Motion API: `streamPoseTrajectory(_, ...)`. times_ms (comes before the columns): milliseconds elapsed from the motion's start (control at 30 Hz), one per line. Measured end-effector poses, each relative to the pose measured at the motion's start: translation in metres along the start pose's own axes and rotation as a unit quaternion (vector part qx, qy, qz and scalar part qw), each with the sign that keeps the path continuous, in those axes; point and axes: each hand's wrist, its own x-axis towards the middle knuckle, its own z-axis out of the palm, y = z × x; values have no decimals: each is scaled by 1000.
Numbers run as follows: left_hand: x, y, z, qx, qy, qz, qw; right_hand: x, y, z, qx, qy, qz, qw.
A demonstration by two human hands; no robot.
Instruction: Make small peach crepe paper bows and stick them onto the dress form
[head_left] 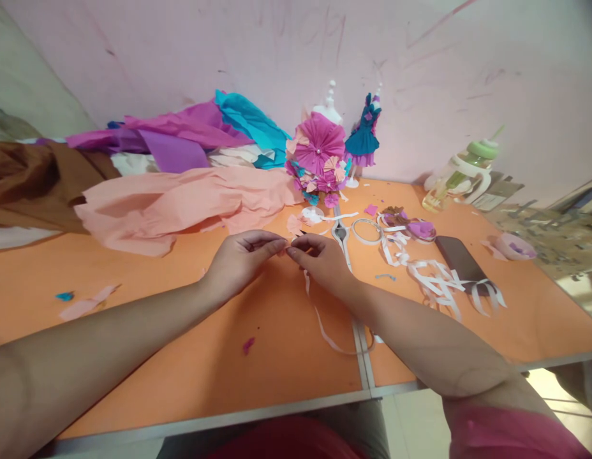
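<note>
My left hand (241, 262) and my right hand (325, 260) meet over the middle of the table, fingertips pinched together. Between them shows a tiny bit of peach crepe paper (282, 251), mostly covered by the fingers. From below my right hand a narrow white strip (319, 319) curves down over the tabletop. Just beyond the hands lie a small peach paper piece (294, 223), a round white piece (312, 215) and a pale wristwatch (340, 233).
Crumpled peach crepe paper (195, 197) and other coloured sheets (181, 137) cover the back left. A flower-covered dress form (319, 150) and a smaller blue-dressed one (365, 137) stand by the wall. Right: bangle (367, 231), white ribbon strips (432, 284), phone (456, 258), bottle (461, 175).
</note>
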Motion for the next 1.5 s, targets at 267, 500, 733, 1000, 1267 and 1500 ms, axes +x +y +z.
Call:
streamPoseTrajectory(267,7,-13,-5,-114,-64,-24,991,5,7,-6,-105,-10,-30,994)
streamPoseTrajectory(500,7,-4,-4,29,-47,-27,998,7,11,-7,-88,8,-23,996)
streamPoseTrajectory(733,9,-13,0,-91,-47,-68,992,11,16,-2,42,-43,34,998)
streamPoseTrajectory(1000,18,-23,-7,48,-100,-35,993,16,12,-12,-23,-55,25,998)
streamPoseTrajectory(1267,19,-24,-12,7,-150,-56,987,17,9,-15,-81,-33,3,996)
streamPoseTrajectory(1500,15,-21,-11,16,-132,-87,987,2,-1,-12,-158,-42,-136,977)
